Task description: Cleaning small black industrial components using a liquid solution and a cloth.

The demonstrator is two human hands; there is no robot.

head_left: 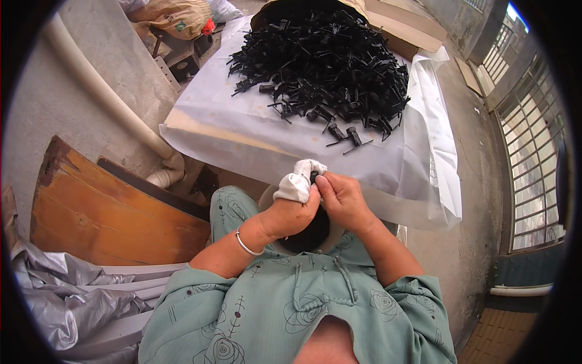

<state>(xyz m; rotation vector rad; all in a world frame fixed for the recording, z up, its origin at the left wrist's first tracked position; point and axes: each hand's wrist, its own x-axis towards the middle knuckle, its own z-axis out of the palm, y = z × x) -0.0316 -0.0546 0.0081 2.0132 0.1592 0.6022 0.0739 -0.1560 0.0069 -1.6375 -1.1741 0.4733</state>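
Note:
My two hands meet in front of me, just short of the table's near edge. White cloth [296, 187] covers the fingers of my left hand [294, 212], which is closed around a small black plastic part [313, 176]. Thumb and fingers of my right hand [341, 195] pinch the same part from the other side; most of it is hidden by the fingers. Below the hands, between my knees, stands a pale bucket [332, 244] with dark contents. Ahead, a large heap of black plastic parts [327, 67] with thin stems lies on the table, a few loose ones [353, 137] at its near edge.
White sheeting [224, 130] covers the table and hangs over its front. Behind the heap is a cardboard box [403, 27]. A curved wooden board [109, 212] and silver sheeting [73, 297] are at left, beside a pipe [115, 100]. A barred gate [536, 158] stands at right.

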